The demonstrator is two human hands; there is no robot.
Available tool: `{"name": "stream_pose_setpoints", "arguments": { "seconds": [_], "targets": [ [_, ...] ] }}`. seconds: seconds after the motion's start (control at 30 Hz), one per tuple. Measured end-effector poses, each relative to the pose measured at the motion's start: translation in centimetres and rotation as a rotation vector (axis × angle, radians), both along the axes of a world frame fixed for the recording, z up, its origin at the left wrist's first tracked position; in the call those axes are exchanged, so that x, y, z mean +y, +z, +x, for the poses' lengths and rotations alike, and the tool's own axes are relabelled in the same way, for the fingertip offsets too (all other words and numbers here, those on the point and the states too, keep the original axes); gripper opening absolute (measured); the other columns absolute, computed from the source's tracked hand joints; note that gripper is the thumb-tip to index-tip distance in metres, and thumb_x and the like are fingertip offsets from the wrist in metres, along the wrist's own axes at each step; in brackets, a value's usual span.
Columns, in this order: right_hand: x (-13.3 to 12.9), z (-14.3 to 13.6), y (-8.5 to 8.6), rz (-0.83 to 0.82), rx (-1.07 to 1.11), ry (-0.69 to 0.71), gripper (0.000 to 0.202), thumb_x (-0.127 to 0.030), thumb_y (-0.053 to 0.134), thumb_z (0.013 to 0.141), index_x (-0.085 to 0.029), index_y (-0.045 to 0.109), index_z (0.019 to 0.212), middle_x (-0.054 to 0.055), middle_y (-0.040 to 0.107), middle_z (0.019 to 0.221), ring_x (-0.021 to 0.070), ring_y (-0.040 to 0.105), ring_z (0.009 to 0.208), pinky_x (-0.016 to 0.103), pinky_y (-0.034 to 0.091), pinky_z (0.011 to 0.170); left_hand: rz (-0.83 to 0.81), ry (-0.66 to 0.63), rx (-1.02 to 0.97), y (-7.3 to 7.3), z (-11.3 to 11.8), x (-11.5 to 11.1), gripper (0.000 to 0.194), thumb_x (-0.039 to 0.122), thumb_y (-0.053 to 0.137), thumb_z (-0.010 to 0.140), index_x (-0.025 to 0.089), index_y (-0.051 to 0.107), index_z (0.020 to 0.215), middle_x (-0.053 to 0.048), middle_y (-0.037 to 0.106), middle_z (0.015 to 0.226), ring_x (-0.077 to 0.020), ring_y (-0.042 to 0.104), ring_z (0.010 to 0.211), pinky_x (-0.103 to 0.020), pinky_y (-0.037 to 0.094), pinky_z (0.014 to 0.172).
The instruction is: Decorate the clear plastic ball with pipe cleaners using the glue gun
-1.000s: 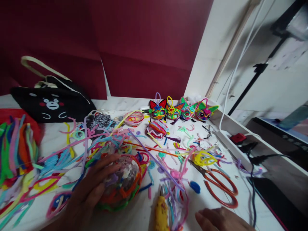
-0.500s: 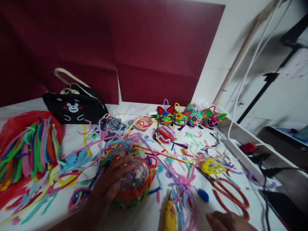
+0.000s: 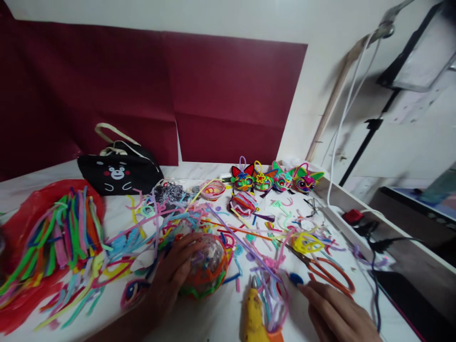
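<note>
On the tabletop (image 3: 221, 318), four ornaments (image 3: 243, 181) right of centre look finished. My left grip (image 3: 174, 270) clasps the ball (image 3: 210, 266) at lower centre: orange and green line its lower part, while its top seems left undone. At lower right, my right grip (image 3: 331, 304) is at a blue oval (image 3: 295, 279); whether pinching, I cannot tell.

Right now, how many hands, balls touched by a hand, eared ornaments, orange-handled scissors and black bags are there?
Left hand and right hand: 2
Touched ball: 1
Eared ornaments: 4
Orange-handled scissors: 1
Black bag: 1
Total: 9
</note>
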State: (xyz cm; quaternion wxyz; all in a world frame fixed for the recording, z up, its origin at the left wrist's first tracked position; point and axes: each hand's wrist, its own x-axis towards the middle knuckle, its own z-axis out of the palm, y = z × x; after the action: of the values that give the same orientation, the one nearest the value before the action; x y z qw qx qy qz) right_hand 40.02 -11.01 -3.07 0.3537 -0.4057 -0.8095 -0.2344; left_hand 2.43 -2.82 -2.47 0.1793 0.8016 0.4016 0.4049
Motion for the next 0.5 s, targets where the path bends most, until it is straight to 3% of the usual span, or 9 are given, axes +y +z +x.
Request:
{"name": "stream_pose_setpoints", "arguments": {
  "seconds": [0.17, 0.5],
  "targets": [
    [0.3, -0.2, 0.0, -0.019, 0.049, -0.058, 0.024, -0.012, 0.052, 0.094, -0.016, 0.065, 0.113, 0.013, 0.074, 0.096, 0.0213, 0.075, 0.085, 0.028, 0.061, 0.071, 0.046, -0.037, -0.075, 0.7, 0.9, 0.0, 0.039, 0.027, 0.037, 0.102, 0.036, 0.057, 0.134, 0.000, 0.057, 0.143, -0.0230, 0.048, 0.137, -0.042, 0.040, 0.117],
    [1.2, -0.2, 0.4, -0.044, 0.052, -0.133, 0.026, -0.008, 0.050, 0.092, -0.019, 0.065, 0.110, 0.010, 0.072, 0.094, 0.0198, 0.072, 0.085, 0.027, 0.058, 0.068, 0.064, -0.076, -0.135, 0.0, 1.2, 0.8, 0.037, 0.029, 0.035, 0.103, 0.022, 0.059, 0.130, -0.008, 0.056, 0.141, -0.0233, 0.048, 0.136, -0.046, 0.034, 0.118]
  ]
}}
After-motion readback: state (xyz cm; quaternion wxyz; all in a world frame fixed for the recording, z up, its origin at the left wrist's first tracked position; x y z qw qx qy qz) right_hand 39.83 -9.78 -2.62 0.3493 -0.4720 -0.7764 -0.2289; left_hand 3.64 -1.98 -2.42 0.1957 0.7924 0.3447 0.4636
